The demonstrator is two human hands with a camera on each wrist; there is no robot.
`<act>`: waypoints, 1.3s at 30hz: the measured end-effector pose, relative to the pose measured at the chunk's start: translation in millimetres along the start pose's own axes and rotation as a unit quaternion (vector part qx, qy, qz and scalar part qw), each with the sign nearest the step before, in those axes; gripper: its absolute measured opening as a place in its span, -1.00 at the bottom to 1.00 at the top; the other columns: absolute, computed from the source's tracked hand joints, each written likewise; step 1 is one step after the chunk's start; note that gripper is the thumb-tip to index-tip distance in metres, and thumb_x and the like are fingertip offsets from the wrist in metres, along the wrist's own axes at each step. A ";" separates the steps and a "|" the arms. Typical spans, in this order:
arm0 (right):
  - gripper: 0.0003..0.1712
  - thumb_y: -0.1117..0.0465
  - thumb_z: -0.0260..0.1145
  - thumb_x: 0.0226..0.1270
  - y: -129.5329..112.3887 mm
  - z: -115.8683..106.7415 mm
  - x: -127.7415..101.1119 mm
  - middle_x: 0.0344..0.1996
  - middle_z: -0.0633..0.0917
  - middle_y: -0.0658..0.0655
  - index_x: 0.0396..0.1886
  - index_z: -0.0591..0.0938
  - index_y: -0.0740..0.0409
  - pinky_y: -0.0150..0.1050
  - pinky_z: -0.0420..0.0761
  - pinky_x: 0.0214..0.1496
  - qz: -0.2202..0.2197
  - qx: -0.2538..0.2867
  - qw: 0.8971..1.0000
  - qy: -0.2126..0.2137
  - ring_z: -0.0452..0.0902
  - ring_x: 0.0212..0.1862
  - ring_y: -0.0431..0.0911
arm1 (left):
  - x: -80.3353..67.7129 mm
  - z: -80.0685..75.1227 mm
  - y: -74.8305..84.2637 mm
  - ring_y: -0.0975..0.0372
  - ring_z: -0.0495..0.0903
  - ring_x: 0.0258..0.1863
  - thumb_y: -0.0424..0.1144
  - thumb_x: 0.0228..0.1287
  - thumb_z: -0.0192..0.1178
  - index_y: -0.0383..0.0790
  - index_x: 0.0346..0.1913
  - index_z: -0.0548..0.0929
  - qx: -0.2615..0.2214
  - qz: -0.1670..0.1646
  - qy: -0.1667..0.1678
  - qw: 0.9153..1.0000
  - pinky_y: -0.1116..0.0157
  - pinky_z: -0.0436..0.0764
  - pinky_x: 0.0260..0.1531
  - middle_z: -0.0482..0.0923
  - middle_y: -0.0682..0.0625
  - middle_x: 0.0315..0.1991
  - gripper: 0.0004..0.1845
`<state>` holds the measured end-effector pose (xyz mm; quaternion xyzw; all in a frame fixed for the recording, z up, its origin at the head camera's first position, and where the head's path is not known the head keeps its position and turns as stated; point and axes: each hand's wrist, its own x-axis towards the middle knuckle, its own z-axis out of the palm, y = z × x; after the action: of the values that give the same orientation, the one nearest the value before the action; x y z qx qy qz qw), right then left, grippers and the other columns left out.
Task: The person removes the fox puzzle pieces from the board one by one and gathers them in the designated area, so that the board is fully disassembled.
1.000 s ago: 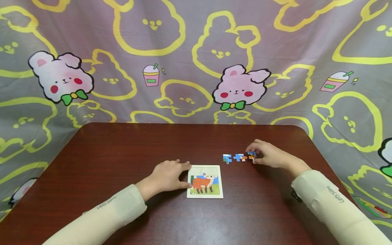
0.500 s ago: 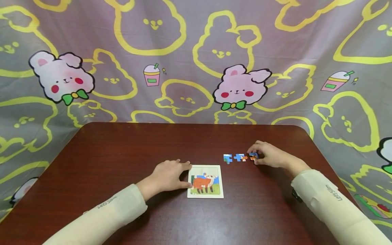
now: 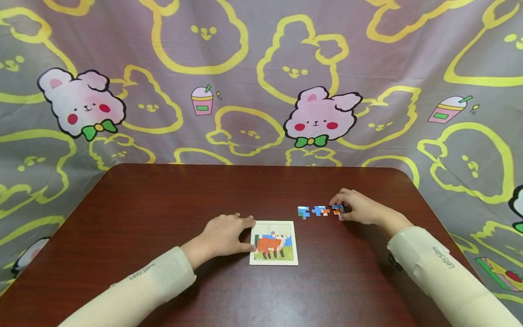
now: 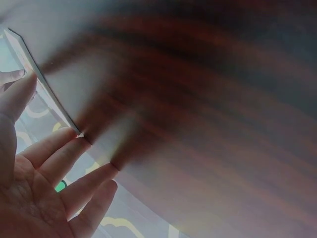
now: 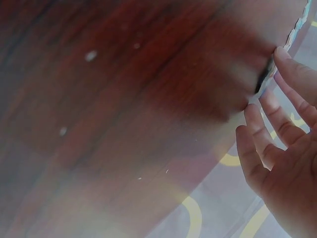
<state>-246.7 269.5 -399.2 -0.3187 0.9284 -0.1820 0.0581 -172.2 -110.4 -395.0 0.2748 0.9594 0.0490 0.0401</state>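
A small white puzzle board (image 3: 273,260) with an orange animal picture lies on the dark red table (image 3: 163,204). My left hand (image 3: 239,232) rests flat at its left edge, index finger at the top corner and thumb lower down. In the left wrist view the left hand (image 4: 44,173) has straight fingers on the table beside the board's edge (image 4: 44,89). Three loose pieces sit in a row to the right: a blue-green piece (image 3: 303,211), a blue piece (image 3: 319,210) and a blue-orange piece (image 3: 337,209). My right hand (image 3: 346,207) pinches the blue-orange piece between thumb and fingertips; the right hand (image 5: 282,144) touches the table there.
A grey cloth with yellow bunny outlines and pink bunnies (image 3: 318,116) hangs behind the table and drapes down both sides. Both arms wear cream sleeves (image 3: 441,272). Bare tabletop spreads left of and behind the board.
The right hand and the blue-orange piece have shifted very slightly to the right. The left hand and the board have stayed still.
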 end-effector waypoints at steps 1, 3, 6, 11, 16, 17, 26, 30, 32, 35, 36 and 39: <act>-0.58 0.31 0.45 -0.02 0.4 0.0 0.3 -0.30 0.51 0.06 -0.07 0.61 0.15 -0.17 0.41 -0.16 -0.001 -0.001 1.000 -0.001 0.40 -0.24 -0.07 | -0.1 0.1 -0.2 0.00 0.47 0.17 0.33 -0.06 0.23 0.09 0.19 0.51 0.000 0.000 0.000 1.000 -0.01 0.57 -0.20 0.45 0.07 0.22 -0.28; -0.57 0.30 0.45 -0.01 0.9 -0.1 0.6 -0.30 0.51 0.07 -0.07 0.61 0.15 -0.17 0.40 -0.16 -0.003 -0.001 1.000 -0.003 0.40 -0.25 -0.07 | -0.2 0.6 -0.7 0.00 0.46 0.17 0.33 -0.06 0.22 0.09 0.19 0.51 0.001 0.000 0.000 1.000 -0.01 0.56 -0.19 0.44 0.07 0.22 -0.28; -0.57 0.30 0.45 -0.02 1.1 -0.2 0.4 -0.29 0.51 0.07 -0.07 0.61 0.16 -0.17 0.40 -0.15 -0.001 0.002 1.000 -0.006 0.40 -0.24 -0.07 | -0.3 1.4 -1.2 0.01 0.46 0.18 0.34 -0.05 0.22 0.09 0.19 0.51 0.002 0.001 0.001 1.000 -0.01 0.56 -0.18 0.44 0.08 0.23 -0.28; -0.57 0.28 0.45 0.00 -0.1 -1.0 0.3 -0.27 0.51 0.08 -0.06 0.60 0.16 -0.16 0.40 -0.14 0.009 0.010 1.000 -0.014 0.39 -0.23 -0.06 | 0.0 2.9 -1.5 0.01 0.46 0.18 0.34 -0.05 0.21 0.08 0.20 0.50 0.002 0.002 0.002 1.000 -0.01 0.56 -0.16 0.43 0.08 0.23 -0.27; -0.58 0.24 0.43 0.04 -5.3 -2.5 1.9 -0.25 0.51 0.08 -0.05 0.60 0.16 -0.11 0.47 -0.12 0.016 0.021 1.000 -0.017 0.43 -0.21 -0.05 | 0.3 2.9 -1.0 0.02 0.45 0.19 0.35 -0.05 0.21 0.07 0.20 0.50 0.000 0.002 -0.001 1.000 -0.02 0.54 -0.12 0.43 0.07 0.23 -0.26; -0.59 0.23 0.43 0.05 -7.4 -2.6 2.7 -0.24 0.52 0.08 -0.05 0.60 0.16 -0.09 0.47 -0.12 0.014 0.023 0.999 -0.017 0.43 -0.21 -0.05 | 0.3 2.8 -1.0 0.02 0.44 0.19 0.35 -0.05 0.21 0.07 0.20 0.50 0.000 0.002 -0.001 1.000 -0.02 0.54 -0.12 0.43 0.07 0.23 -0.26; -0.62 0.19 0.41 0.09 -39.5 2.2 20.7 -0.22 0.56 0.05 -0.06 0.60 0.10 -0.11 0.50 -0.13 -0.015 0.040 0.999 -0.026 0.46 -0.19 -0.05 | -0.2 1.9 -1.5 0.02 0.45 0.19 0.35 -0.05 0.21 0.09 0.20 0.50 -0.001 0.000 0.000 1.000 -0.01 0.56 -0.17 0.43 0.08 0.23 -0.27; -0.64 0.18 0.39 0.11 -56.9 6.5 30.8 -0.21 0.57 0.05 -0.06 0.61 0.12 -0.13 0.53 -0.12 -0.030 0.051 0.997 -0.042 0.48 -0.19 -0.07 | -0.1 1.3 -1.0 0.02 0.45 0.19 0.36 -0.06 0.20 0.09 0.20 0.50 -0.001 -0.002 -0.002 1.000 -0.01 0.57 -0.21 0.43 0.09 0.23 -0.27; -0.63 0.17 0.39 0.11 -66.2 8.9 35.4 -0.22 0.58 0.04 -0.06 0.61 0.12 -0.11 0.54 -0.11 -0.038 0.054 0.997 -0.050 0.49 -0.18 -0.07 | -0.1 0.9 -0.6 0.02 0.45 0.19 0.36 -0.06 0.21 0.10 0.20 0.50 -0.001 -0.003 -0.003 1.000 0.00 0.58 -0.23 0.43 0.09 0.23 -0.27; -0.64 0.16 0.39 0.12 -79.1 13.8 42.0 -0.24 0.58 0.03 -0.06 0.62 0.10 -0.14 0.55 -0.13 -0.054 0.050 0.995 -0.063 0.50 -0.20 -0.08 | 0.2 -0.1 -0.1 0.02 0.45 0.19 0.35 -0.06 0.21 0.10 0.19 0.50 0.000 -0.005 -0.003 1.000 0.00 0.58 -0.24 0.43 0.09 0.23 -0.27; -0.65 0.16 0.39 0.12 -83.2 15.6 44.1 -0.25 0.57 0.03 -0.06 0.62 0.09 -0.17 0.54 -0.15 -0.061 0.048 0.995 -0.067 0.49 -0.22 -0.08 | 0.4 -0.4 0.0 0.01 0.45 0.18 0.35 -0.06 0.22 0.10 0.19 0.51 -0.001 -0.005 -0.003 1.000 0.01 0.58 -0.24 0.44 0.08 0.23 -0.27; -0.68 0.17 0.38 0.13 -95.2 22.0 49.9 -0.25 0.57 0.01 -0.08 0.62 0.05 -0.25 0.51 -0.19 -0.081 0.047 0.992 -0.081 0.48 -0.24 -0.09 | 0.6 -0.5 0.3 0.00 0.46 0.17 0.35 -0.07 0.23 0.09 0.19 0.52 -0.004 -0.008 -0.003 1.000 -0.01 0.57 -0.21 0.44 0.07 0.22 -0.27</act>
<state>-227.0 162.8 -383.5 -0.4035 0.8822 -0.2030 0.1327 -172.5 -109.9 -394.6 0.2666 0.9614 0.0514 0.0443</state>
